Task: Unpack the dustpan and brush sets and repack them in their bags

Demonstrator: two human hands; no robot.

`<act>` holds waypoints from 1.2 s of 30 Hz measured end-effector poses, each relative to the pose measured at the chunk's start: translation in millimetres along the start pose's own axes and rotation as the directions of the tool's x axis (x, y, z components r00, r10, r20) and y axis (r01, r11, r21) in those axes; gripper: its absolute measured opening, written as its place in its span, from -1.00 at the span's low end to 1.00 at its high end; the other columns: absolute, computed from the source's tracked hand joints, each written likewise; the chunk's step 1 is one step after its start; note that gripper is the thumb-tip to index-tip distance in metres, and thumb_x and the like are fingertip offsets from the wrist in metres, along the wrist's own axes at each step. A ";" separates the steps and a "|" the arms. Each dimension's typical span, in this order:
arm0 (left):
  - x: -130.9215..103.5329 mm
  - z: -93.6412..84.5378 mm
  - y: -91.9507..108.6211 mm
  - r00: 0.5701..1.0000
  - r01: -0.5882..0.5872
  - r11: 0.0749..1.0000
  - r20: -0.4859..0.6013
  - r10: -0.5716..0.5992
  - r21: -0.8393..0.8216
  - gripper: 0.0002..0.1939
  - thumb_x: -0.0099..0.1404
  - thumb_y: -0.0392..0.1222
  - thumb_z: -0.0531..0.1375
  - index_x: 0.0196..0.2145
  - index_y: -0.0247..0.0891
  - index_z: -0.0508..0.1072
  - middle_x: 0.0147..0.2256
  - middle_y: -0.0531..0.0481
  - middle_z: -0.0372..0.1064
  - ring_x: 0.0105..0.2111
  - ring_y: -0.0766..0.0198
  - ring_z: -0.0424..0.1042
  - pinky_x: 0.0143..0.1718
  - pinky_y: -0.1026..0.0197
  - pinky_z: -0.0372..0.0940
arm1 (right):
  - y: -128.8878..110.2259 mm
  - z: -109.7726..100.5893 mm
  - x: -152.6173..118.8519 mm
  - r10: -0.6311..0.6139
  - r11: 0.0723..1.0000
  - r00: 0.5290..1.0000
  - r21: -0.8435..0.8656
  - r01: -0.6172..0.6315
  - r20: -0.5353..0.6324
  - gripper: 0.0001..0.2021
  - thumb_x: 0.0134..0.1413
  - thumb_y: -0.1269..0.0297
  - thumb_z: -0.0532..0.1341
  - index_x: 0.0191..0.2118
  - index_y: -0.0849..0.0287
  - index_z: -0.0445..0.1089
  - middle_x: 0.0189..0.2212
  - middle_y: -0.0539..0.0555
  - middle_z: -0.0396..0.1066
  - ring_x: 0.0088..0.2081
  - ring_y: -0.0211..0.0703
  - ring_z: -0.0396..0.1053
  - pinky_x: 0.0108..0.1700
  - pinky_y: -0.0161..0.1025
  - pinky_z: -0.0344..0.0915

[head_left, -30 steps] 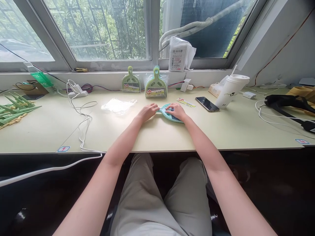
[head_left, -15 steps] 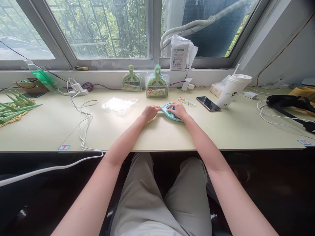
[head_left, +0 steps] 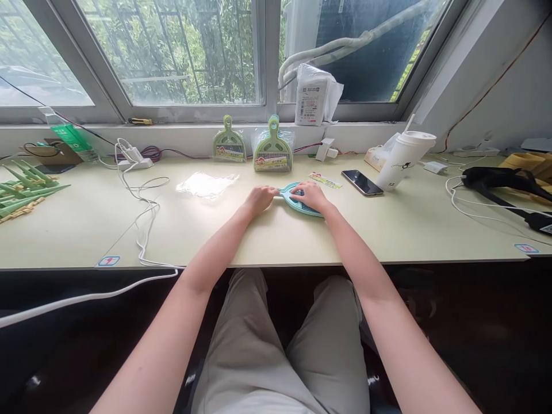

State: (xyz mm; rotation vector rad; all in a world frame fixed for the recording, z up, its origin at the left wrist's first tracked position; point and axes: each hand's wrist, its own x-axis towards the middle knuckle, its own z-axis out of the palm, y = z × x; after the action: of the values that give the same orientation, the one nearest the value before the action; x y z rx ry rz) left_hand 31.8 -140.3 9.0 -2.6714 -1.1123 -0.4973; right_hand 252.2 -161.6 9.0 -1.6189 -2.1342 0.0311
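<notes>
A light-blue mini dustpan and brush set (head_left: 286,192) lies flat on the desk, its handle toward the left. My left hand (head_left: 261,199) is closed round the end of that handle. Over the wide part sits my right hand (head_left: 311,194), thumb and fingers curved onto it, hiding much of the brush. Just behind it lies a yellow printed label card (head_left: 325,180). Two green dustpan sets in clear wrap, one (head_left: 229,144) at left and one (head_left: 273,152) at right, lean against the wall. A crumpled clear plastic bag (head_left: 207,184) rests left of my hands.
A smartphone (head_left: 362,182) and a white cup with straw (head_left: 405,160) stand to the right, near a black strap device (head_left: 500,187). White cables (head_left: 149,218) cross the desk at left and hang over its front edge (head_left: 284,265). Green woven leaves (head_left: 30,187) lie far left.
The camera view has shifted slightly. Both hands keep their places on the dustpan set, which has barely moved.
</notes>
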 end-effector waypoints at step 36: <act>18.6 18.1 -11.4 0.669 0.328 -0.252 0.412 -0.619 -0.911 -0.68 0.28 -0.08 0.22 -0.06 -0.28 0.43 -0.19 -0.13 0.50 -0.21 0.14 0.53 -0.26 0.15 0.45 | 71.3 6.2 -4.9 0.539 0.842 0.842 0.024 -0.538 -0.021 -0.49 0.29 0.01 0.00 0.27 0.06 0.21 0.35 0.19 0.08 0.36 0.15 -0.08 0.30 0.39 -0.27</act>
State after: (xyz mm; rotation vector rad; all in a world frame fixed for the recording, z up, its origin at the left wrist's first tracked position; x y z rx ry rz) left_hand 40.1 -114.7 0.1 -2.4388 -2.4728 -2.6914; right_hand 315.6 -142.6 -18.8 -2.1441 -1.5825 0.2032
